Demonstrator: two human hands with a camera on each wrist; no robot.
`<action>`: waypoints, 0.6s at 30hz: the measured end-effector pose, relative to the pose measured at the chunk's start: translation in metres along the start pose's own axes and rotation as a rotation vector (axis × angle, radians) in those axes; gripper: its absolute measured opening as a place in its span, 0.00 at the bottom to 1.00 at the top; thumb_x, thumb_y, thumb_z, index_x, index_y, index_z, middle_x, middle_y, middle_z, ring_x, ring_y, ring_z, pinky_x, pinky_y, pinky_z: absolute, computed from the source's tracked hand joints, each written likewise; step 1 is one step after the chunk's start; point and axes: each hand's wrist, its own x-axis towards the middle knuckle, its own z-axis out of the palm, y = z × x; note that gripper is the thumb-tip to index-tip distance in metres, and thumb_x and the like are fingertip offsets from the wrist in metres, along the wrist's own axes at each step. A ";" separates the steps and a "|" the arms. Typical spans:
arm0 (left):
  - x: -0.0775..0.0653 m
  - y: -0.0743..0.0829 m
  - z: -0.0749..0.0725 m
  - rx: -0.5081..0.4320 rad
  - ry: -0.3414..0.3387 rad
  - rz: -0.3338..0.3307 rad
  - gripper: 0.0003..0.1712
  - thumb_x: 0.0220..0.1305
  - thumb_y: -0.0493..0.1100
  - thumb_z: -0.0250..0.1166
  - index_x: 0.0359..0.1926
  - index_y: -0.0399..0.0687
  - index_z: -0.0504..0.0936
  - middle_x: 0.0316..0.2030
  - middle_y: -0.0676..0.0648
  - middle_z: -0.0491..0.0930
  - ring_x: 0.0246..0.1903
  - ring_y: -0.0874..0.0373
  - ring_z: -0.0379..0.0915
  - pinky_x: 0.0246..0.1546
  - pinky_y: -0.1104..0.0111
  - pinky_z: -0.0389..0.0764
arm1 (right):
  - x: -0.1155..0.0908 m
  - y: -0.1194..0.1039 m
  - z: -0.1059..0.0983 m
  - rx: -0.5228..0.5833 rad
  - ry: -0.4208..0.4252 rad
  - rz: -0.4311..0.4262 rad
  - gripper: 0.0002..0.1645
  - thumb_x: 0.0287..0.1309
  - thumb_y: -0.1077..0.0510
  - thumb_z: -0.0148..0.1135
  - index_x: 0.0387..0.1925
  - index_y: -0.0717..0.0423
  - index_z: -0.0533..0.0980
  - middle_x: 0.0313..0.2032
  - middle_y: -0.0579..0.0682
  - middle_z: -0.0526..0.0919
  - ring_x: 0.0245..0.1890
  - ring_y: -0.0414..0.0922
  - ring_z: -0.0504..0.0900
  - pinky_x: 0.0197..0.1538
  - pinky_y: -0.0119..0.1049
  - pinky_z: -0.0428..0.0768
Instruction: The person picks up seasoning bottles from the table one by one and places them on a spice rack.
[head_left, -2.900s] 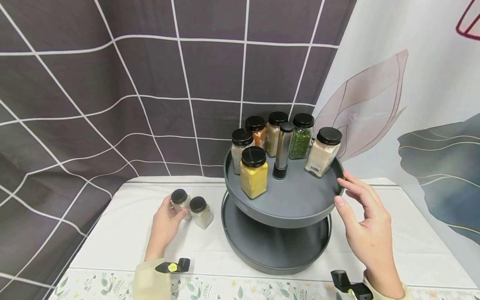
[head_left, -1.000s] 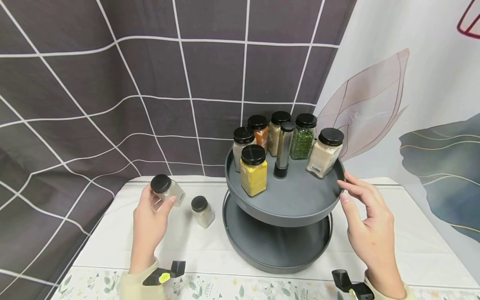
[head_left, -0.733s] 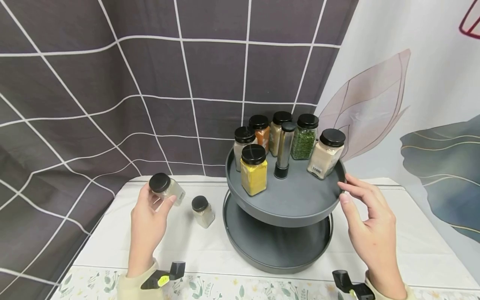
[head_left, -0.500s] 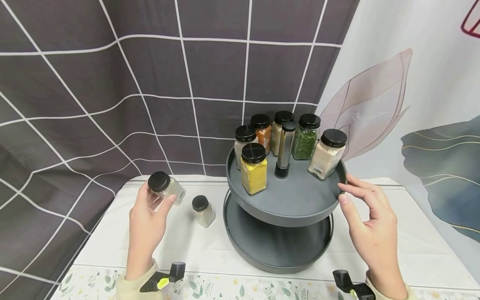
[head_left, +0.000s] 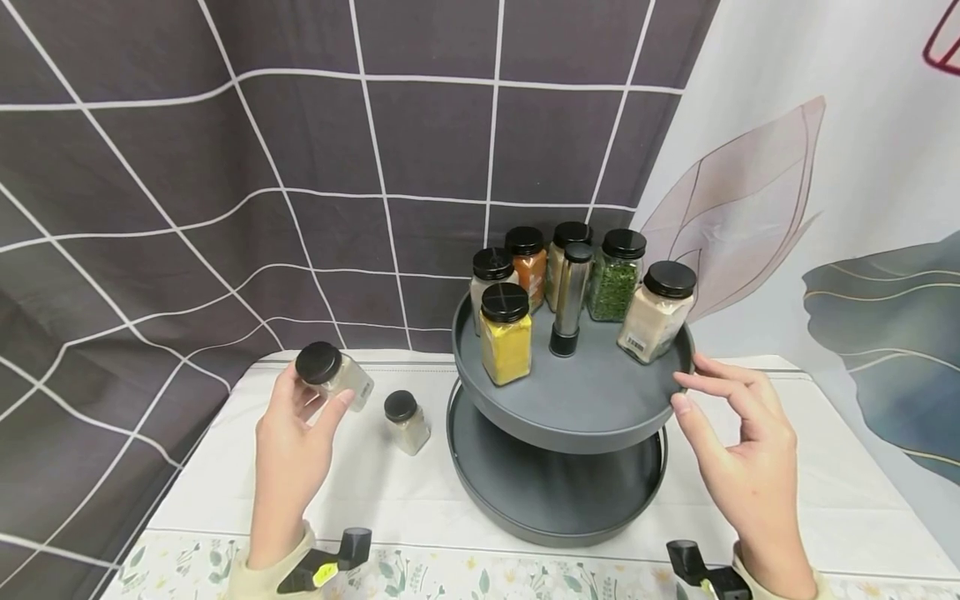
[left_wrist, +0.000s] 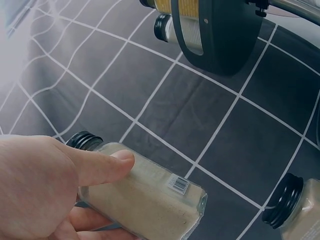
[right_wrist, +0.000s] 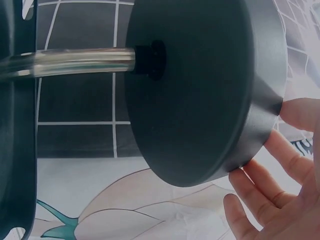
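Observation:
My left hand point(head_left: 292, 450) grips a black-lidded spice jar point(head_left: 350, 385) between thumb and fingers, tilted above the white cloth. In the left wrist view this jar point(left_wrist: 150, 197) shows pale beige powder and a small barcode label. A second black-lidded spice jar point(head_left: 408, 433) stands on the cloth to its right. My right hand point(head_left: 742, 467) touches the right rim of the upper tray point(head_left: 600, 392) of a grey two-tier turntable. From the right wrist, its fingertips point(right_wrist: 241, 176) lie against the tray's outer wall point(right_wrist: 265, 95).
Several jars ring the upper tray's central post point(head_left: 570, 300), among them a yellow jar point(head_left: 506, 346), an orange one point(head_left: 529, 271), a green herb jar point(head_left: 611, 287) and a cream one point(head_left: 652, 325). Below is the lower tray point(head_left: 555, 492). A dark grid-patterned curtain point(head_left: 427, 142) hangs behind.
My left hand has lifted its jar off the cloth, moved it left and tilted it. The upper tray has turned slightly clockwise, seen from above, while my right fingertips stay at its rim.

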 end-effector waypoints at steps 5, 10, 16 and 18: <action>-0.001 0.003 0.000 0.007 0.006 -0.001 0.28 0.57 0.37 0.66 0.58 0.46 0.69 0.47 0.49 0.79 0.49 0.58 0.75 0.49 0.75 0.75 | -0.001 0.000 0.000 0.024 -0.002 -0.005 0.14 0.45 0.72 0.65 0.38 0.67 0.81 0.47 0.61 0.77 0.53 0.47 0.71 0.57 0.28 0.67; -0.002 0.008 -0.002 0.004 0.009 0.013 0.27 0.56 0.37 0.66 0.57 0.47 0.70 0.45 0.50 0.79 0.49 0.59 0.75 0.49 0.75 0.75 | -0.001 -0.001 0.000 0.037 -0.005 -0.003 0.14 0.44 0.73 0.65 0.37 0.68 0.81 0.47 0.62 0.76 0.53 0.47 0.70 0.57 0.28 0.67; -0.004 0.013 -0.002 -0.003 0.004 0.003 0.26 0.56 0.37 0.66 0.57 0.48 0.70 0.45 0.51 0.79 0.48 0.63 0.75 0.50 0.75 0.75 | 0.001 -0.015 0.003 0.056 -0.001 -0.002 0.15 0.42 0.75 0.65 0.37 0.72 0.78 0.47 0.62 0.74 0.52 0.46 0.70 0.55 0.25 0.68; -0.004 0.015 -0.003 0.002 0.006 0.000 0.26 0.56 0.37 0.66 0.57 0.48 0.70 0.44 0.51 0.79 0.48 0.63 0.75 0.50 0.75 0.74 | 0.003 -0.022 0.004 0.071 -0.001 -0.009 0.17 0.41 0.76 0.64 0.39 0.74 0.77 0.46 0.61 0.74 0.51 0.45 0.70 0.55 0.26 0.68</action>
